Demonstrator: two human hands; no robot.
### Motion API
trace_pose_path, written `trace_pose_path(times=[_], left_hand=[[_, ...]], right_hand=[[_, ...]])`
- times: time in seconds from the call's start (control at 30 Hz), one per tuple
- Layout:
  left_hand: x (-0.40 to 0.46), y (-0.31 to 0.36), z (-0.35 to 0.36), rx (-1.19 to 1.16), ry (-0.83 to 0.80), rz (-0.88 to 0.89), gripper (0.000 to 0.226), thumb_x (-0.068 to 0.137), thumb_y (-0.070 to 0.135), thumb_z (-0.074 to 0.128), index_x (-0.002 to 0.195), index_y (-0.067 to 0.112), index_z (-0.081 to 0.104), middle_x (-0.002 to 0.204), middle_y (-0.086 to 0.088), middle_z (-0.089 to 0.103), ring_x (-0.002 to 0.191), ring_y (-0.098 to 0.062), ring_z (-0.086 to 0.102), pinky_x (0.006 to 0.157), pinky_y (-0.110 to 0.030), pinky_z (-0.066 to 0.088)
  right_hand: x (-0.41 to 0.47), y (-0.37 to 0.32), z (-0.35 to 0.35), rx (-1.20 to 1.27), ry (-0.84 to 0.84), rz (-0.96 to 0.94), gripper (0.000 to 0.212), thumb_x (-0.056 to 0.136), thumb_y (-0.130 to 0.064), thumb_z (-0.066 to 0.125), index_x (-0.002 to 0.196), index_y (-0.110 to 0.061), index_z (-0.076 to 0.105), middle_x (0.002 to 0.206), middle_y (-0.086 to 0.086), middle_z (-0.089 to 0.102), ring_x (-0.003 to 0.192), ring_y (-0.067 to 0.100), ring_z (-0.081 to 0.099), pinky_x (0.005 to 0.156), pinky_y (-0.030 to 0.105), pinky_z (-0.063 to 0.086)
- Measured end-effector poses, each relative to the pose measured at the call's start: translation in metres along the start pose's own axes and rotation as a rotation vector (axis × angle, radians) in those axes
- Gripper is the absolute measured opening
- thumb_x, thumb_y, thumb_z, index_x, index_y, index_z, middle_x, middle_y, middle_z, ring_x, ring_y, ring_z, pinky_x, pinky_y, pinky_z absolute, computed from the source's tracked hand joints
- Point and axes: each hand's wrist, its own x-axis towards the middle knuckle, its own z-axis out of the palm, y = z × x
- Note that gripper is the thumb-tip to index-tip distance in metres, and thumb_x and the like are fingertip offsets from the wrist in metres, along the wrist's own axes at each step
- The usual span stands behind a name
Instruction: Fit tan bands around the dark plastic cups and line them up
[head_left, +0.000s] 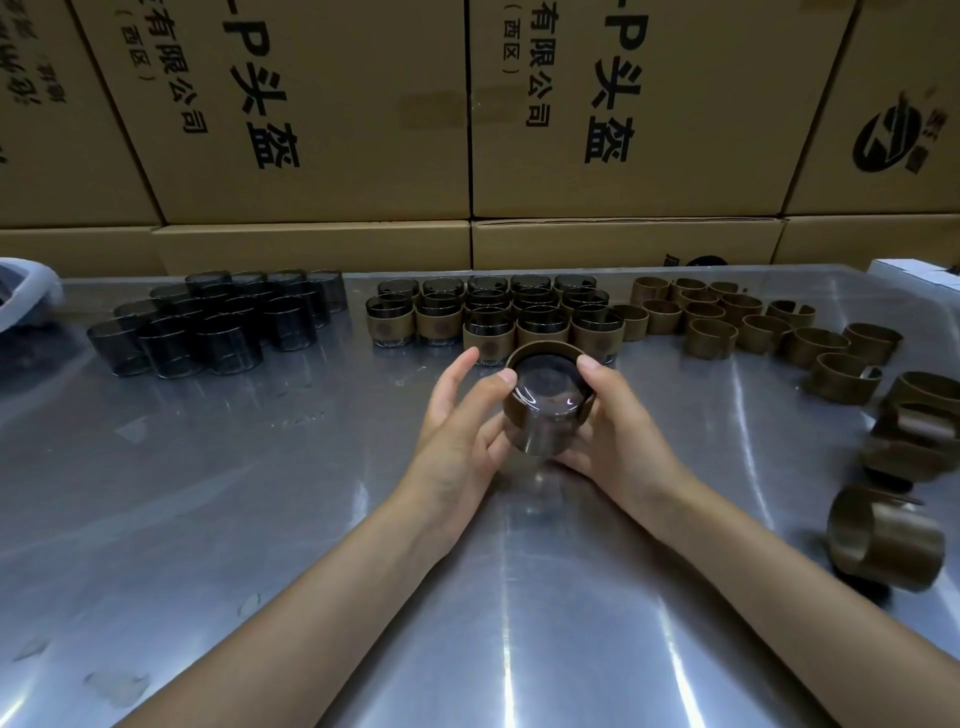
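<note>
Running along the far edge of the steel desk (260, 519) is a wall of cardboard boxes (311, 130), and three groups stand in front of it. Taking the banded cups (491, 317) in the middle as landmark: bare dark cups (208, 322) cluster to their left, loose tan bands (727, 319) spread to their right and trail toward the desk's right edge, where one band (883, 545) lies on its side. Nearer the person than the banded cups the steel is bare on both sides of the forearms.

Just in front of the banded cups, both hands hold one dark cup (543, 410) tilted, its base facing the camera, with a tan band (543, 351) sitting around its far end. The left hand (457, 431) grips the cup's left side, thumb curled onto the base rim, the other fingers (457, 371) partly extended toward the band. The right hand (618, 431) grasps the right side, thumb pressed on the band's edge, fingers wrapped underneath.
</note>
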Motion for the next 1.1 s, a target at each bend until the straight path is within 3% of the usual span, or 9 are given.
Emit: trace_pose_path(times=[0.13,0.2,0.27,0.4,0.47,0.6,0.9,1.0,1.1], left_hand=[[0.001,0.005,-0.004,0.070,-0.001,-0.007,0.078,0.069,0.023,0.070,0.139,0.020,0.037,0.099,0.001,0.076,0.097,-0.016,0.071,0.077,-0.024,0.057],[0.001,0.006,-0.004,0.168,0.028,-0.056,0.077,0.070,0.028,0.069,0.140,0.014,0.042,0.112,-0.006,0.073,0.101,-0.019,0.069,0.088,-0.028,0.054],[0.002,0.008,-0.003,0.296,0.002,-0.111,0.065,0.073,0.040,0.066,0.130,0.012,0.056,0.117,-0.008,0.071,0.102,-0.018,0.068,0.093,-0.030,0.050],[0.003,0.014,-0.004,0.436,-0.086,-0.235,0.048,0.073,0.059,0.064,0.104,0.023,0.069,0.102,0.001,0.075,0.096,-0.011,0.071,0.085,-0.022,0.055],[0.003,0.016,-0.011,0.401,-0.117,-0.272,0.045,0.076,0.057,0.071,0.105,0.023,0.070,0.106,-0.001,0.074,0.098,-0.012,0.070,0.078,-0.020,0.056],[0.001,0.016,-0.018,0.280,-0.259,-0.280,0.055,0.051,0.057,0.088,0.096,0.027,0.079,0.105,-0.002,0.074,0.097,-0.010,0.070,0.080,-0.020,0.054],[-0.003,0.014,-0.015,0.089,-0.380,-0.269,0.057,0.047,0.047,0.093,0.092,0.016,0.079,0.102,-0.006,0.074,0.095,-0.012,0.070,0.086,-0.022,0.056],[-0.005,0.020,-0.015,0.077,-0.356,-0.281,0.060,0.050,0.047,0.092,0.099,0.015,0.078,0.106,-0.008,0.072,0.098,-0.017,0.069,0.088,-0.028,0.056],[-0.006,0.019,-0.005,0.197,-0.145,-0.244,0.064,0.067,0.063,0.065,0.097,0.007,0.072,0.104,-0.022,0.065,0.096,-0.031,0.061,0.095,-0.042,0.046]], right_hand=[[0.000,-0.006,-0.008,-0.053,-0.086,0.100,0.040,0.077,-0.054,0.058,0.106,-0.028,0.067,0.103,0.001,0.075,0.096,0.017,0.071,0.083,0.033,0.054],[0.000,-0.007,-0.011,0.021,-0.092,0.087,0.030,0.079,-0.047,0.062,0.100,-0.027,0.071,0.101,0.001,0.075,0.087,0.015,0.072,0.074,0.028,0.057],[-0.002,-0.007,-0.012,0.125,-0.119,0.083,0.034,0.078,-0.044,0.061,0.106,-0.025,0.069,0.102,0.000,0.074,0.083,0.013,0.071,0.071,0.025,0.057],[-0.004,-0.009,-0.014,0.260,-0.188,0.117,0.050,0.075,-0.037,0.068,0.119,-0.014,0.065,0.119,0.010,0.069,0.102,0.019,0.068,0.089,0.029,0.055],[-0.006,-0.011,-0.014,0.287,-0.247,0.132,0.050,0.068,-0.034,0.076,0.112,-0.012,0.072,0.123,0.013,0.066,0.109,0.022,0.066,0.090,0.029,0.055],[-0.009,-0.011,-0.018,0.254,-0.384,0.095,0.059,0.058,-0.038,0.090,0.108,-0.010,0.074,0.115,0.011,0.070,0.106,0.020,0.067,0.085,0.028,0.054],[-0.015,-0.016,-0.018,0.285,-0.466,0.043,0.059,0.058,-0.041,0.090,0.106,-0.011,0.075,0.111,0.008,0.072,0.103,0.016,0.069,0.083,0.024,0.055],[-0.016,-0.016,-0.015,0.246,-0.426,0.065,0.057,0.063,-0.044,0.086,0.109,-0.013,0.074,0.113,0.010,0.071,0.105,0.020,0.068,0.085,0.029,0.056],[-0.016,-0.015,-0.002,0.047,-0.171,0.097,0.062,0.071,-0.070,0.060,0.095,-0.016,0.077,0.095,0.013,0.072,0.089,0.024,0.070,0.077,0.038,0.059]])
